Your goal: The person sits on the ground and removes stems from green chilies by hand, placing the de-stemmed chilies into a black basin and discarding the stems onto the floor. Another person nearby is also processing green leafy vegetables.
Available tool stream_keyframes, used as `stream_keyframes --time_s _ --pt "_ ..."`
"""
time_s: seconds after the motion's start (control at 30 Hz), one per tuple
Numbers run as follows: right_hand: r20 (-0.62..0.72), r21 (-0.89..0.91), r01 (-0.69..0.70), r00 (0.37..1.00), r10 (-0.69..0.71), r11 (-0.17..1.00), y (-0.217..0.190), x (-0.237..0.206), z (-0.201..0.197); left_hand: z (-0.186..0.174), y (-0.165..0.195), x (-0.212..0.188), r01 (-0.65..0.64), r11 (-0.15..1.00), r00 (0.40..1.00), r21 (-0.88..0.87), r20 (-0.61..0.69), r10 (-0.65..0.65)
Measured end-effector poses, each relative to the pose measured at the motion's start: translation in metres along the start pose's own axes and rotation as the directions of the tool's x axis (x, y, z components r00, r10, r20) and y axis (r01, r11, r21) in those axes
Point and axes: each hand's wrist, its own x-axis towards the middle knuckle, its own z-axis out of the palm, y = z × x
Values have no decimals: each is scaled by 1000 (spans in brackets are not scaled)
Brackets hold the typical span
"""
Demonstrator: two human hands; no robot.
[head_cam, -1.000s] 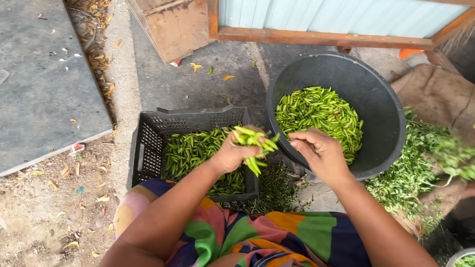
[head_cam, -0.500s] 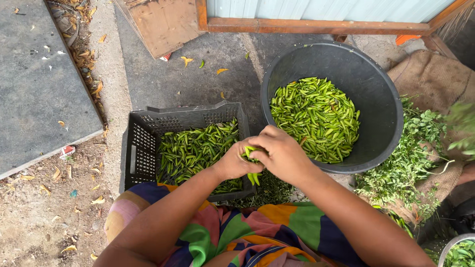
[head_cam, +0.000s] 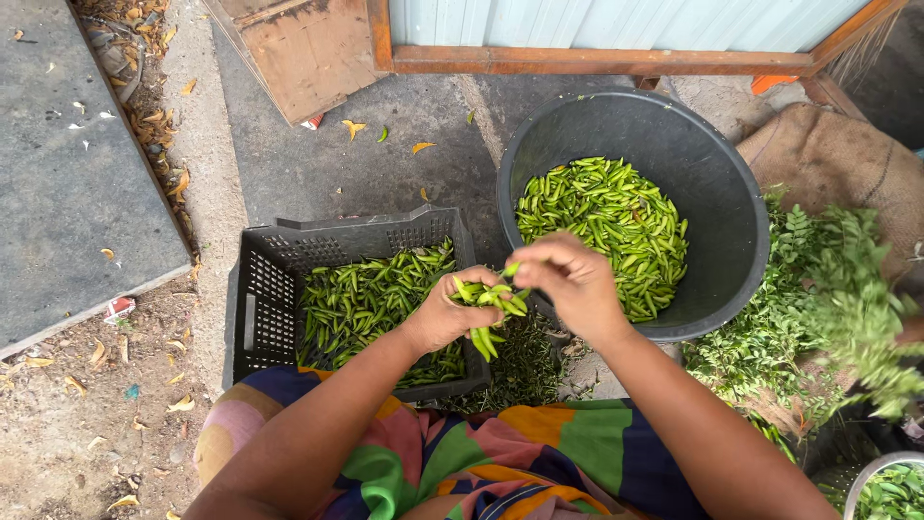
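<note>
I look down on a grey concrete floor (head_cam: 366, 164) with dry leaves scattered on it; a raised slab (head_cam: 67, 164) lies to the left, and a blue sheet wall (head_cam: 616, 21) in an orange wooden frame runs along the top. A brown board (head_cam: 303, 48) leans there. A small red and white wrapper (head_cam: 119, 308) lies at the slab's edge. My left hand (head_cam: 448, 313) is curled around a bunch of green chillies (head_cam: 489, 303), between the black crate (head_cam: 265, 289) and the black tub (head_cam: 712, 183), both holding chillies. My right hand (head_cam: 573, 284) pinches one chilli at the top of the bunch. Leafy stalks (head_cam: 818, 308) are heaped on the right, by a burlap sack (head_cam: 847, 164).
</note>
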Motion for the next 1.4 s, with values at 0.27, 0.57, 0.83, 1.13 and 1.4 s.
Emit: stream_keyframes --time_s 0.27,0.57,0.83,1.13,1.4 --pt "256 -576 221 963 -83 787 -11 -6 -2 -5 0 -1 -54 996 996 66 76 48" --pt "-78 -334 -331 943 324 883 0 -16 -39 -24 -9 10 -40 933 999 -358 3 44" --pt "-224 -541 -287 955 194 790 -3 -22 -88 -40 4 8 -87 858 993 -507 21 113" --pt "-259 -923 -243 966 -16 300 -9 -21 -114 -38 8 9 -67 861 993 -503 46 104" --pt "84 -702 -51 985 153 710 -21 -20 -72 -31 8 9 -31 852 989 -523 105 100"
